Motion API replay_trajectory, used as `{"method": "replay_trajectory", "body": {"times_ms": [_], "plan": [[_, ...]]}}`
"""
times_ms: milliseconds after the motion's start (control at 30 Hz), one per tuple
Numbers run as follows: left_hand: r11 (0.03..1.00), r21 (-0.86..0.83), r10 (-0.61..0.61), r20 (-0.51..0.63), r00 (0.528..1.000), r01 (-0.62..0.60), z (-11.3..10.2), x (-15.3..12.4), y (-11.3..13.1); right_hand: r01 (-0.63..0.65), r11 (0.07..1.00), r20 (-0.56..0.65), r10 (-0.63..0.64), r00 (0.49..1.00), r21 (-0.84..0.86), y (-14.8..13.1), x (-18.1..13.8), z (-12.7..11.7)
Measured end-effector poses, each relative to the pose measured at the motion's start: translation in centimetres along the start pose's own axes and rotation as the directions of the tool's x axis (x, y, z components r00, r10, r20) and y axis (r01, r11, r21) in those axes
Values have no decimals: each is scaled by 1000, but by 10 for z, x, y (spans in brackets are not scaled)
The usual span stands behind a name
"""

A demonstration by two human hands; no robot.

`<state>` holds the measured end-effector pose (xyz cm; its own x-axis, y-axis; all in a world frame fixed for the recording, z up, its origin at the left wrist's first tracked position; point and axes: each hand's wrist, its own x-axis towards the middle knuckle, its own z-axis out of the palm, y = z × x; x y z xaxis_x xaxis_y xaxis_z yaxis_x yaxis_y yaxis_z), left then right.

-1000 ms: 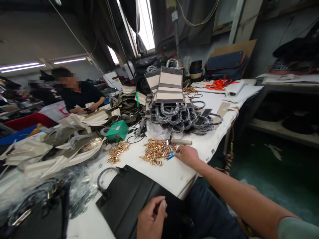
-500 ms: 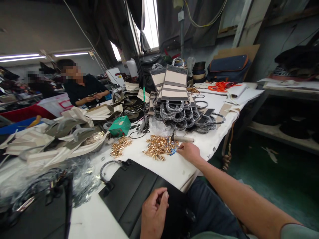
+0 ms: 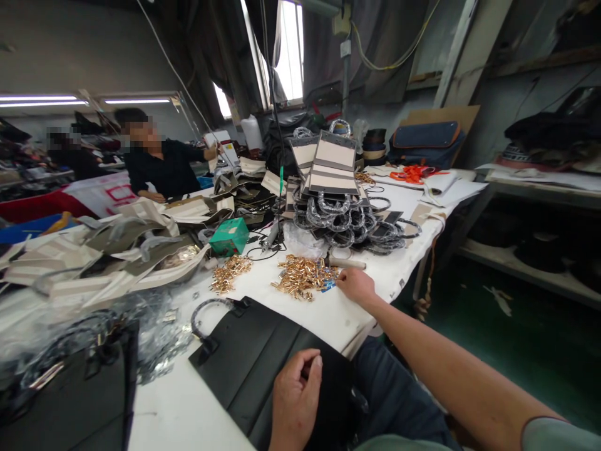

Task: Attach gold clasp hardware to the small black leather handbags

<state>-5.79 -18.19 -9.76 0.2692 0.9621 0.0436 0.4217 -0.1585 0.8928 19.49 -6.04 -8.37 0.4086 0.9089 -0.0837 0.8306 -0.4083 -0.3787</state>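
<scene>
My left hand (image 3: 297,394) rests over a black handbag (image 3: 253,357), its fingers curled and thumb against the index finger; anything inside is hidden. The bag lies flat on the white table, with a plastic-wrapped handle (image 3: 210,308) sticking out at its far left. At the right side of a pile of small gold metal fittings (image 3: 300,277) is my right hand (image 3: 357,286), fingertips pinched together. Beside those fingertips lie small blue pieces (image 3: 328,285). Whatever the right fingers grip is too small to make out.
More gold fittings (image 3: 230,274) lie near a green box (image 3: 228,237). Behind stands a stack of bag panels with wrapped handles (image 3: 331,163). Black bags (image 3: 70,401) fill the near left, with beige pieces (image 3: 107,275) beyond. A co-worker (image 3: 162,166) sits across the table.
The view has shifted slightly. My right hand stays at the pile's edge, and my left hand stays curled over the handbag. The co-worker's arm now stretches out toward the right.
</scene>
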Motion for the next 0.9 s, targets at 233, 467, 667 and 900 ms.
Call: {"method": "replay_trajectory", "body": {"times_ms": [233,467,667,900], "plan": [[1000,-14,25,2,1000,-25,-2,-2,5,42,997,-32,-44,999,-58,-1,-7,1],[999,-27,32,-2,999,-32,-1,-2,3,58,995,-40,-61,997,-84,-3,-14,2],[999,-24,43,-4,999,-43,-1,-2,2,45,996,-57,-49,997,-71,-9,-15,6],[998,-52,40,-16,999,-40,-1,-3,3,113,994,-68,-113,991,-12,-13,-17,3]]}}
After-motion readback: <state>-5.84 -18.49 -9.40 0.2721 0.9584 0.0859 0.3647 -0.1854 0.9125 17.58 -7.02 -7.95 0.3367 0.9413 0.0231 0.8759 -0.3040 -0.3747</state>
